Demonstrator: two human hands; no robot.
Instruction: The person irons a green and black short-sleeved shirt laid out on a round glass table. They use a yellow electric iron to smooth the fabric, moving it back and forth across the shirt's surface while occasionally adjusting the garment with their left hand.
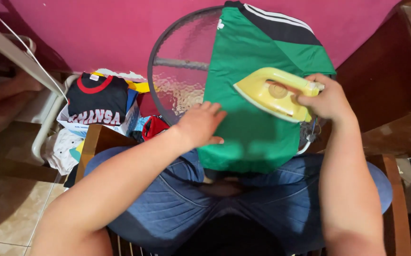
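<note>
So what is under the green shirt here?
The green shirt lies on a round glass table, whose bare left part shows a bar and clothes beneath. The left hand presses the shirt; the right hand holds a yellow iron on it. The tabletop beneath the shirt is covered.

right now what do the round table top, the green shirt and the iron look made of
Round table top: looks like textured clear glass in a dark, probably metal, rim; a bar shows through its dimpled surface.
Green shirt: smooth, slightly shiny knit, likely a synthetic sports fabric, with black shoulder panels and white stripes.
Iron: pale yellow glossy body, apparently plastic; the right hand grips its handle. The soleplate is hidden.
</note>
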